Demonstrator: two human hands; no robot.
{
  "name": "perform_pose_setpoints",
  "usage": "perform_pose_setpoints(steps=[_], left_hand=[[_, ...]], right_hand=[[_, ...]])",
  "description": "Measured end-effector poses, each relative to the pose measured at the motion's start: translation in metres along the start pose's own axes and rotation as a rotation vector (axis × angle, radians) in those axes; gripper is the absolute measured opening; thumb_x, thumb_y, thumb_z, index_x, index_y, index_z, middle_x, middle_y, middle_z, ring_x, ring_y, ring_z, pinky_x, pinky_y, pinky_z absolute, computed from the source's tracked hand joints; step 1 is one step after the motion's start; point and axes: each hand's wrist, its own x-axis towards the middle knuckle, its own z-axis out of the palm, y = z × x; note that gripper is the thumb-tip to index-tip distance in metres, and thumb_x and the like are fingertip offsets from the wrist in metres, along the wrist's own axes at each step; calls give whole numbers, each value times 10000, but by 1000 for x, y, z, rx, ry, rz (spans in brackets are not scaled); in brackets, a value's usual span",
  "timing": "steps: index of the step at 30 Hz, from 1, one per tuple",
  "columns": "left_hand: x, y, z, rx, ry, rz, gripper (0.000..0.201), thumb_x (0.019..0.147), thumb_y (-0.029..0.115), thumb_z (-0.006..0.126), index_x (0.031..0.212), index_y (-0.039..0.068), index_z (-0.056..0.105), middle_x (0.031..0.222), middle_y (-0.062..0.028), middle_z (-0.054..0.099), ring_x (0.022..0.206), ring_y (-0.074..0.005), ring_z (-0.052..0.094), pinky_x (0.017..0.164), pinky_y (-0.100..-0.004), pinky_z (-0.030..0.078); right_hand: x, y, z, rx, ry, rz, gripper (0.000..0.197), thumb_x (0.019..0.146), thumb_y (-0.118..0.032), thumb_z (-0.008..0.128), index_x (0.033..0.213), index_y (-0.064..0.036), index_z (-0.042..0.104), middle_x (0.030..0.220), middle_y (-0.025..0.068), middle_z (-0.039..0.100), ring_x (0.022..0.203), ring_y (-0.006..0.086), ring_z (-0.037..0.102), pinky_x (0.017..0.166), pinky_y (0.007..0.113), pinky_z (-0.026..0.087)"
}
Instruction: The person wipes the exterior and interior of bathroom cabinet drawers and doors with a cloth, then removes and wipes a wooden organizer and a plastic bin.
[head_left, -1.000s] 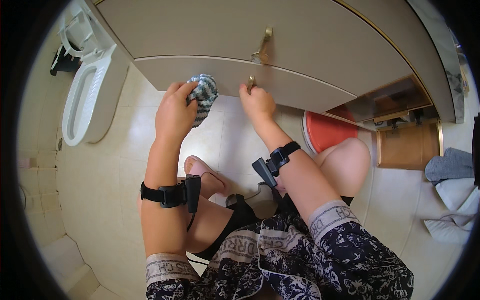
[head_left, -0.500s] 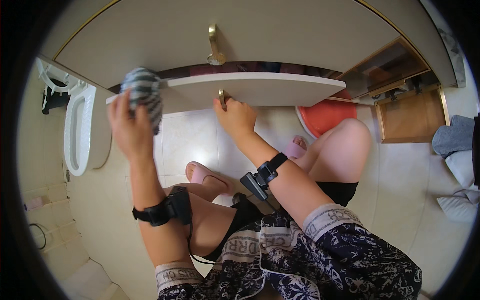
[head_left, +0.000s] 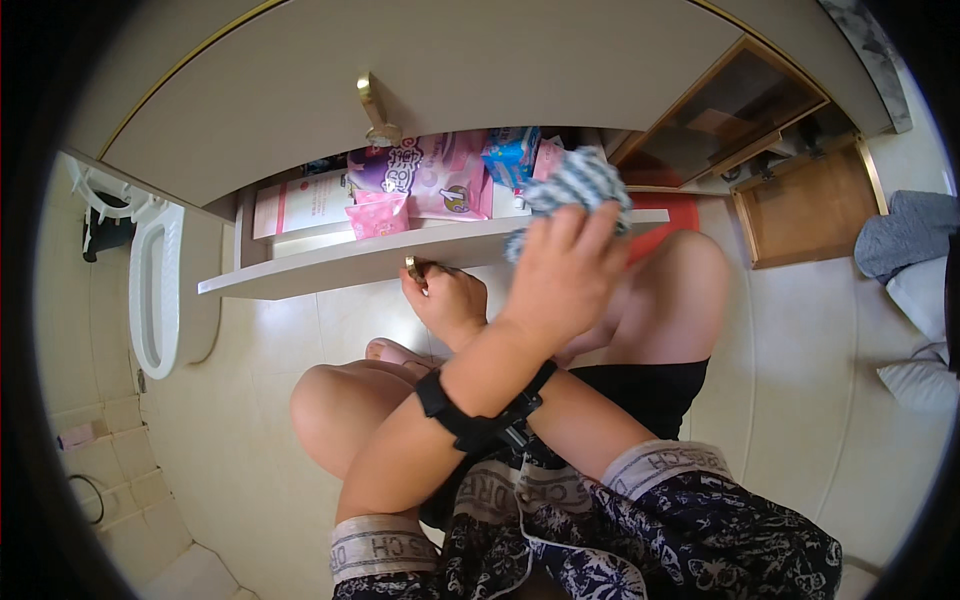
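Note:
A cabinet drawer point(head_left: 330, 272) is pulled partly out. My right hand point(head_left: 452, 304) curls round its small brass handle point(head_left: 414, 268). Crossing over the right arm, my left hand point(head_left: 568, 265) grips a striped grey-and-white cloth point(head_left: 582, 182) against the right part of the drawer's front panel. In the drawer lie a purple-and-pink packet point(head_left: 450, 175), a blue packet point(head_left: 512, 155), a small pink packet point(head_left: 378, 215) and a white-and-pink box point(head_left: 300, 207). The cloth hides the drawer's right end.
Above is another drawer front with a brass handle point(head_left: 378, 110). To the right a brown cabinet door point(head_left: 810, 205) hangs open, near grey and white cushions point(head_left: 915, 290). A red stool or basin point(head_left: 672, 222) shows behind my knee. A white squat toilet point(head_left: 160, 290) lies left.
The drawer has come further out towards me, with my right hand on its handle, showing its contents. My left hand has carried the cloth from the drawer's left end across to its right.

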Motion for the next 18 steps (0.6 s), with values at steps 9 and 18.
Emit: perform_pose_setpoints(steps=[9, 18], left_hand=[[1, -51, -59, 116, -286, 14, 166, 680, 177, 608, 831, 207, 672, 1050, 19, 524, 937, -224, 494, 715, -341, 456], [-111, -183, -201, 590, -17, -539, 351, 633, -45, 573, 892, 170, 674, 1103, -66, 574, 965, -330, 494, 867, -389, 438]], right_hand=[[11, -6, -18, 265, 189, -201, 327, 862, -379, 570, 826, -71, 673, 638, 162, 625, 597, 348, 620, 594, 413, 493], [6, 15, -6, -38, -147, -111, 382, 831, -451, 573, 765, -90, 680, 637, 130, 640, 606, 347, 623, 576, 446, 491]])
